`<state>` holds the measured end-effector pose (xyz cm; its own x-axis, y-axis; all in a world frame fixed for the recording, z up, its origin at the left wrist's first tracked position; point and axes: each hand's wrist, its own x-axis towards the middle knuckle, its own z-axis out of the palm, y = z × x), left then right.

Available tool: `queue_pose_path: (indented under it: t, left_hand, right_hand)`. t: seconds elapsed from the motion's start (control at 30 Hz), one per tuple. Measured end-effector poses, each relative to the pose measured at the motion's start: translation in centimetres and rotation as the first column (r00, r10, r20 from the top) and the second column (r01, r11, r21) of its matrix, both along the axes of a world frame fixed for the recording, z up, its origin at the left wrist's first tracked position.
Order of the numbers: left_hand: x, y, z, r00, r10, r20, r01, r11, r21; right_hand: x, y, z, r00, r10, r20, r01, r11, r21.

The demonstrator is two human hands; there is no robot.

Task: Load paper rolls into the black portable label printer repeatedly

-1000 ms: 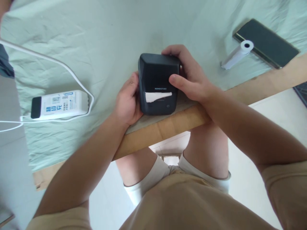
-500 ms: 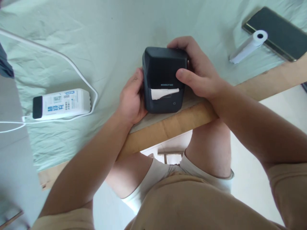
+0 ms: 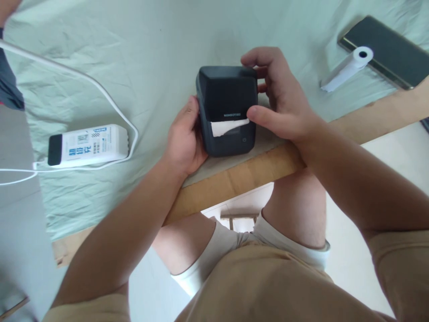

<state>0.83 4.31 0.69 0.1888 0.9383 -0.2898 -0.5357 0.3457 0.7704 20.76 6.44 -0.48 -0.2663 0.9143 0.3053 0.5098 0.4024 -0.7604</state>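
A black label printer (image 3: pixel 231 96) stands near the table's front edge, with a torn-edged strip of white paper (image 3: pixel 228 127) sticking out of its front slot. My left hand (image 3: pixel 186 138) is wrapped round the printer's left side, thumb along the edge and the other fingers mostly hidden. At the right side is my right hand (image 3: pixel 281 98), loosely curled. Its thumb tip touches the cover's lower right corner, while its fingers bend around the upper right corner. A white paper roll (image 3: pixel 346 69) leans on a dark phone (image 3: pixel 385 51) farther right.
On the left lies a white power bank (image 3: pixel 89 145) with a white cable (image 3: pixel 100 89) looping around it. Pale green cloth (image 3: pixel 161 53) covers the table, and a wooden edge (image 3: pixel 234 181) runs along its front. Part of another person (image 3: pixel 8 11) shows at the upper left.
My right hand has loosened and shifted slightly right, its thumb sliding from the cover's face to its edge. The printer sits slightly farther left. Skin of another person has appeared at the upper left.
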Motion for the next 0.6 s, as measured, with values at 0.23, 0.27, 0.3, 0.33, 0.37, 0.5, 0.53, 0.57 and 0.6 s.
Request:
queue_pose_path:
  t: [0.23, 0.27, 0.3, 0.33, 0.37, 0.5, 0.53, 0.57, 0.6]
  left_hand:
    - [-0.1, 0.2, -0.4, 0.995, 0.085, -0.053, -0.083, 0.995, 0.053]
    - [-0.1, 0.2, -0.5, 0.994, 0.090, -0.060, -0.086, 0.994, 0.059]
    - [-0.2, 0.3, -0.6, 0.994, 0.086, -0.066, -0.082, 0.995, 0.060]
    - [-0.2, 0.3, -0.6, 0.994, 0.082, -0.070, -0.077, 0.995, 0.061]
    - [-0.2, 0.3, -0.6, 0.994, 0.076, -0.074, -0.071, 0.995, 0.065]
    - [-0.1, 0.4, -0.6, 0.998, 0.025, -0.063, -0.019, 0.996, 0.092]
    - [-0.1, 0.4, -0.6, 0.998, 0.013, -0.061, -0.007, 0.995, 0.098]
    - [-0.1, 0.3, -0.6, 0.998, 0.003, -0.062, 0.004, 0.995, 0.100]
    - [-0.1, 0.3, -0.7, 0.998, -0.005, -0.064, 0.011, 0.995, 0.101]
  right_hand:
    - [0.2, 0.1, 0.5, 0.984, 0.173, -0.051, -0.171, 0.984, 0.052]
    - [0.2, 0.1, 0.5, 0.982, 0.179, -0.065, -0.175, 0.982, 0.067]
    - [0.2, 0.1, 0.5, 0.981, 0.178, -0.077, -0.171, 0.981, 0.089]
    - [0.2, 0.2, 0.4, 0.982, 0.168, -0.089, -0.157, 0.981, 0.116]
    - [0.2, 0.2, 0.3, 0.984, 0.143, -0.101, -0.128, 0.981, 0.147]
    - [-0.4, 0.2, 0.4, 0.972, 0.069, -0.223, -0.016, 0.973, 0.229]
    - [-0.7, 0.1, 0.7, 0.954, 0.053, -0.294, 0.017, 0.973, 0.230]
    - [-1.1, -0.1, 1.2, 0.934, 0.029, -0.356, 0.051, 0.976, 0.213]
    - [-1.5, -0.4, 1.8, 0.917, -0.012, -0.398, 0.094, 0.978, 0.187]
